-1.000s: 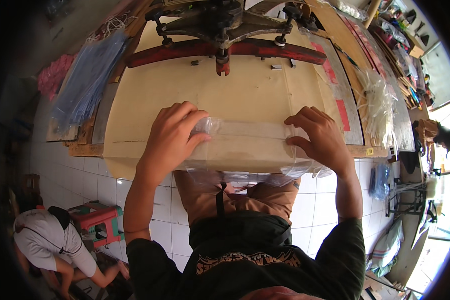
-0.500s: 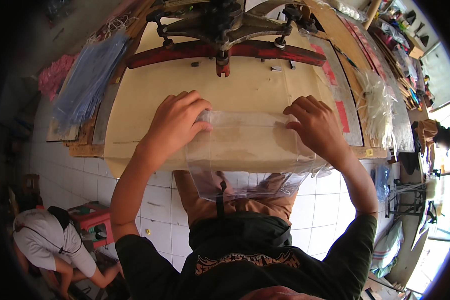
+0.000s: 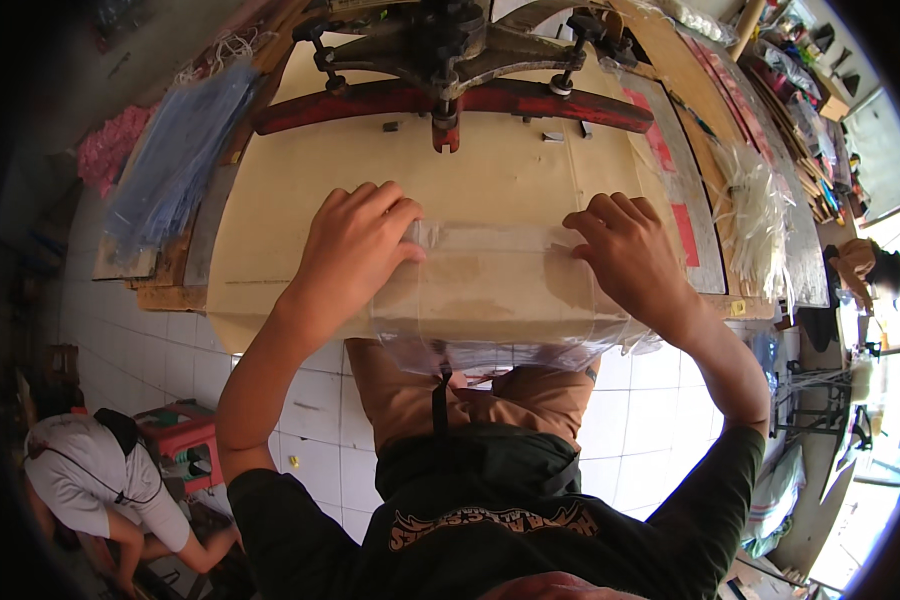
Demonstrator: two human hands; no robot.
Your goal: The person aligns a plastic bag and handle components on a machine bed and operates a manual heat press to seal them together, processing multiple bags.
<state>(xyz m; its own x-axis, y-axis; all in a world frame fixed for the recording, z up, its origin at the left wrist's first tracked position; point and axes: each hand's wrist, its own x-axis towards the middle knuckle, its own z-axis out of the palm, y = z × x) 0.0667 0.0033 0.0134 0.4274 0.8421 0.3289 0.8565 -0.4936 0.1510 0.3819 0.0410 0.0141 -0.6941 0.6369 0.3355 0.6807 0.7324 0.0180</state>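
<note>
A clear plastic sheet, perhaps a bag, lies over the front of the tan-covered table, its near part hanging past the edge above my lap. At its upper left corner, my left hand pinches the plastic between thumb and fingers. My right hand grips the upper right corner the same way, fingers curled. Between both hands the far edge is stretched fairly straight. Beyond them stands a dark metal press with a curved red bar; its slotted red middle piece points toward me, apart from the plastic.
Small metal pieces lie near the red bar. Left is a stack of bluish clear plastic sheets beside a pink bundle. White plastic strips hang at the right. A person bends low at the lower left, by a red stool.
The hanging near part of the plastic sheet has drawn up toward the table edge. Both hands keep their hold on the far corners, almost unmoved.
</note>
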